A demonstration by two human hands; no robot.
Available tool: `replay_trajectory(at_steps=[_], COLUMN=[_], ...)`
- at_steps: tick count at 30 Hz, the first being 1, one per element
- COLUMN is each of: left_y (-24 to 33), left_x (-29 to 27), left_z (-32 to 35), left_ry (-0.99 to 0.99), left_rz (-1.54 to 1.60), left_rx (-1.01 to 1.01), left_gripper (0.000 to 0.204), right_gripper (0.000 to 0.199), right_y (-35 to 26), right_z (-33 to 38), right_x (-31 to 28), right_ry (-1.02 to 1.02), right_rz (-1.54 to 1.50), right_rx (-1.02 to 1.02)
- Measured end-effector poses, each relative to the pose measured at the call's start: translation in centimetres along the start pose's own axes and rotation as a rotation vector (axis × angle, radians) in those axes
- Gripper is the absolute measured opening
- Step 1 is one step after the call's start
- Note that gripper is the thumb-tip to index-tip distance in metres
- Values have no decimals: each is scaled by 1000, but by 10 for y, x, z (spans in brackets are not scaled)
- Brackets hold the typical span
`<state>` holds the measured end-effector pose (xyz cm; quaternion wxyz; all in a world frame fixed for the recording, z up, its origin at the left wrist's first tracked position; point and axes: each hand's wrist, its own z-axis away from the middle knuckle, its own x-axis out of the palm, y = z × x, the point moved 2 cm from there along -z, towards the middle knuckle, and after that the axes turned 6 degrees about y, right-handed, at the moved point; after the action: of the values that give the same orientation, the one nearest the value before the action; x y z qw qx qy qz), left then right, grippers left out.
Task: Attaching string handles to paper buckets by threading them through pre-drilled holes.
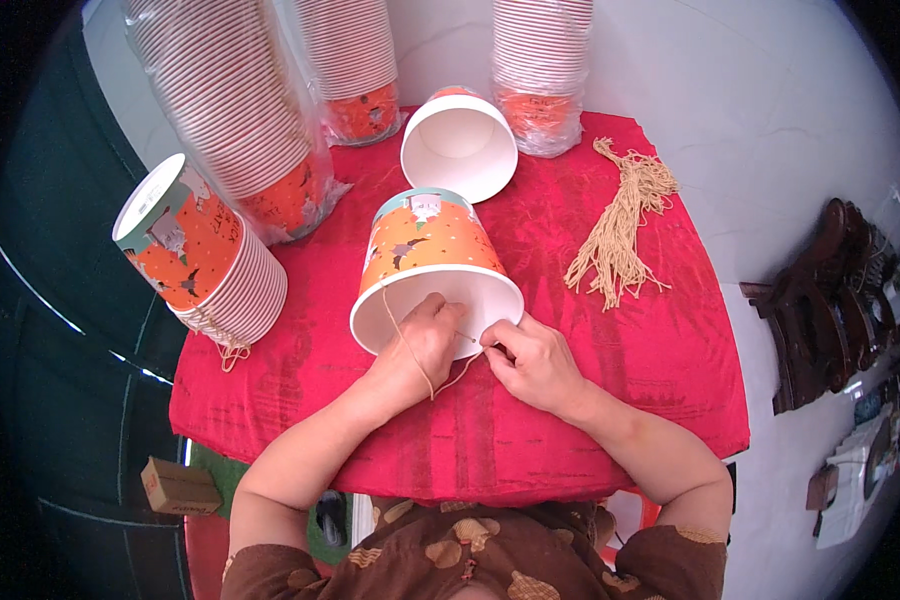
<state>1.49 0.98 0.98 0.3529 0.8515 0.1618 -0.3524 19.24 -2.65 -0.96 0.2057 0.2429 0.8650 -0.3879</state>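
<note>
An orange paper bucket (425, 240) with a white rim lies on its side in front of me, mouth toward me. A thin beige cord (408, 342) hangs from the left of its rim and loops down to my hands. My left hand (428, 338) reaches inside the mouth, fingers curled; its fingertips are partly hidden, and a thin pin-like bit shows by them. At the rim's lower right, my right hand (532, 362) pinches the cord's other end between thumb and forefinger.
A bundle of beige cords (625, 225) lies at right on the red tablecloth (660, 370). Another white-mouthed bucket (460, 147) lies behind. Left stands a stack of upturned orange buckets (205, 250) with cords. Plastic-wrapped bucket stacks (235, 100) stand along the back.
</note>
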Motion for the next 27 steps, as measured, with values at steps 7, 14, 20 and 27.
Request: replay_trajectory(at_steps=[7,14,20,27], left_y=[0,0,-11,-13], left_x=[3,-9,4,11], left_z=[4,-2,0,-1], left_ry=[-64,-89,-112,-72], left_rz=[-334,-53,529,805], left_rx=[52,-117,-338,-547], left_gripper=[14,8,18,23], right_gripper=[11,11,9,9], right_y=[2,11,20,21], right_z=[1,-1,-4,-6], right_x=[0,1,-2,-3], right_ry=[10,-4,-31,-77], right_rz=[-11,-55,-169,-197], right_rx=[-8,55,124,133])
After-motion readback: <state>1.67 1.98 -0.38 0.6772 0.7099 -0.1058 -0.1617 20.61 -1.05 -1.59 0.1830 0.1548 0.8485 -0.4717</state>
